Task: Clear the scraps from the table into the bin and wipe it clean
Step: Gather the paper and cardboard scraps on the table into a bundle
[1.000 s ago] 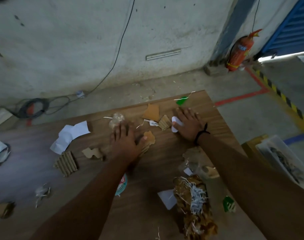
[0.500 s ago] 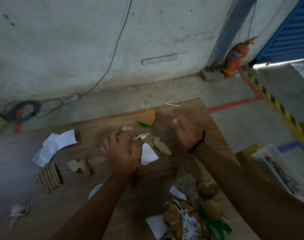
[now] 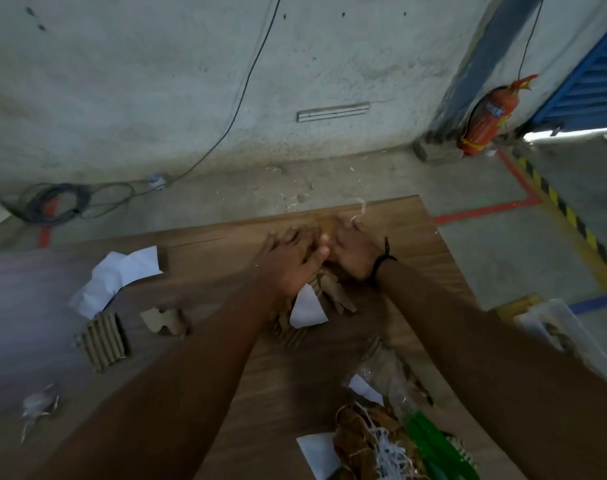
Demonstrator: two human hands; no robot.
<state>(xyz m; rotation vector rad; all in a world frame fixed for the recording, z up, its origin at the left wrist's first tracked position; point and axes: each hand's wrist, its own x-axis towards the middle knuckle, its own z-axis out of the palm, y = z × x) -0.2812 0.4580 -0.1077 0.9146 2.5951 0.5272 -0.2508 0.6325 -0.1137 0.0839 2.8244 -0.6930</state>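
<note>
Bare conc. wall + floor; red extinguisher nr blue shutter

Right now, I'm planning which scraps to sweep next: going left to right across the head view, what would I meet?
Crumpled scrap → corrugated cardboard piece → torn cardboard piece → left hand → right hand → clear plastic bin, off the table's right edge.

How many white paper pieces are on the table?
4: large sheet far left, triangle below the left hand, small scrap in the near pile, another sheet at the near edge. Others may be hidden.
</note>
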